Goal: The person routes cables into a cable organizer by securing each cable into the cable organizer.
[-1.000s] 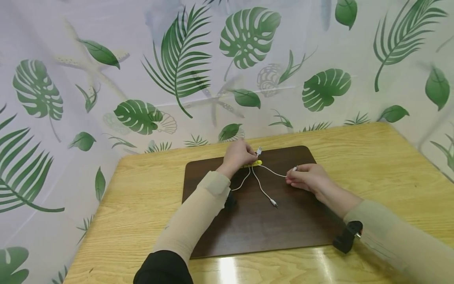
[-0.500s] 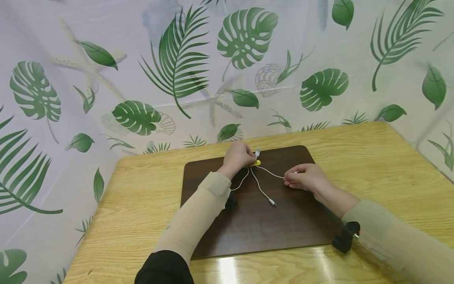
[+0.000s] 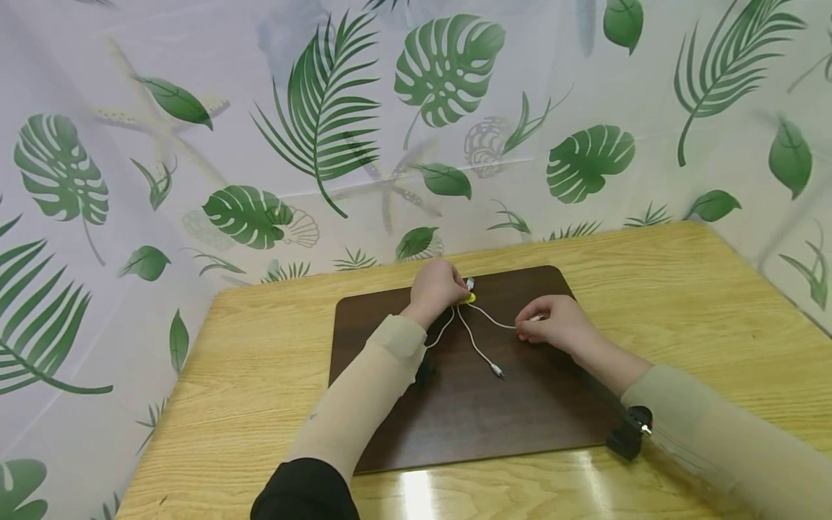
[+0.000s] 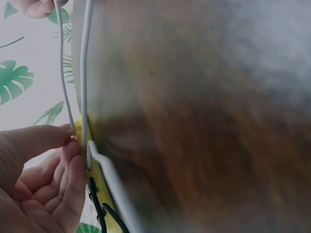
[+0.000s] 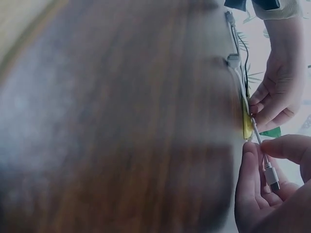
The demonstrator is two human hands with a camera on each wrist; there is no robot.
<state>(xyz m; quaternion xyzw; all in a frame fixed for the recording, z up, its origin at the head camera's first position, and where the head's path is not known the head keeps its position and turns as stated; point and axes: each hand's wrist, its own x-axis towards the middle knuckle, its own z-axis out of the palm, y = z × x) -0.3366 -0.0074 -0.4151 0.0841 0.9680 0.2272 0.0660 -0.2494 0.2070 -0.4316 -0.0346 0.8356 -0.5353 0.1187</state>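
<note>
My left hand (image 3: 437, 287) is at the far side of a dark brown board (image 3: 481, 426). It pinches a narrow yellow strip (image 4: 99, 187) with holes, thumb and fingertip meeting at its edge beside a white cable. White and black cords run through the strip. My right hand (image 3: 555, 323), to the right, pinches a white charging cable (image 5: 257, 132) between thumb and fingers. That cable's metal-tipped plug (image 5: 272, 177) shows over the palm in the right wrist view. Another white plug (image 3: 497, 370) lies on the board towards me. Beyond the left fingers a USB plug (image 3: 470, 283) stands up.
The board lies on a light wooden table (image 3: 260, 347). A leaf-printed white curtain (image 3: 364, 108) hangs behind and at the sides. A black device is strapped to my right wrist (image 3: 629, 432). A second white cable (image 3: 443, 334) curves under the left forearm.
My right hand has shifted slightly left and turned, so the plug that stuck up from its fingers is now mostly hidden in the head view. The left hand has barely moved; the USB plug beyond it sits lower.
</note>
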